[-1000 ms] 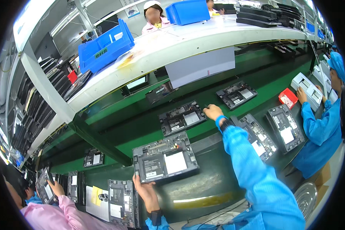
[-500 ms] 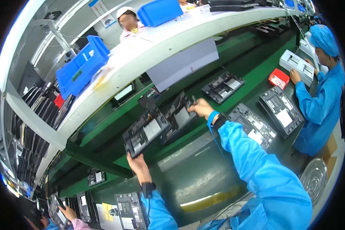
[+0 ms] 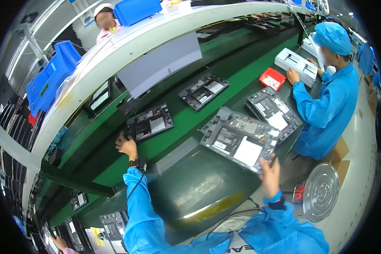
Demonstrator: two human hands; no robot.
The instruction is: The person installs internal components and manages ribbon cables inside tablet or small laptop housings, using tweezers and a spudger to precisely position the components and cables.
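My right hand is closed on the lower right corner of an opened laptop base, with its circuit board and a white label showing. This base is tilted and slightly blurred, and it overlaps another laptop base on the bench behind it. On the green belt at the left lies a laptop base. My left hand is at its lower left corner, fingers apart; whether they touch it I cannot tell. Farther along the belt sits one more laptop base.
A red bin stands near a co-worker in blue, who handles a white case. A white shelf with blue bins runs above the belt. A clear plastic strip lies before me. A round stool is at right.
My left hand has let go of a laptop base, now on the belt. My right hand has left the belt and taken hold of a base from the right bench. The view has shifted right.
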